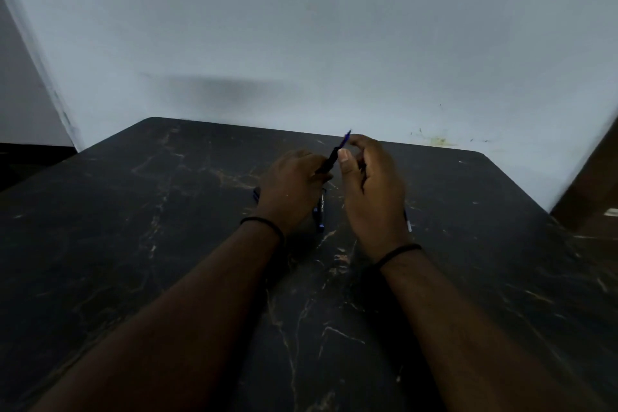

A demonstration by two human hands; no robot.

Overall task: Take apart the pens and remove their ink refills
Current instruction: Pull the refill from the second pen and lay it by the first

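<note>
My left hand (291, 189) is closed around the lower end of a dark pen (331, 159), which points up and to the right. Its blue tip sticks out near the fingertips of my right hand (371, 191), whose thumb and fingers curl around that upper end. Both hands hover above the black marble-patterned table (167, 244). Another dark pen with blue ends (320, 211) lies flat on the table between my wrists. Part of a blue pen (256, 194) shows left of my left hand, and a white-tipped piece (408, 222) peeks out right of my right hand.
A pale wall rises directly behind the table's far edge. A brown piece of furniture (588, 184) stands at the right. The table's rounded far corners sit at the left and right.
</note>
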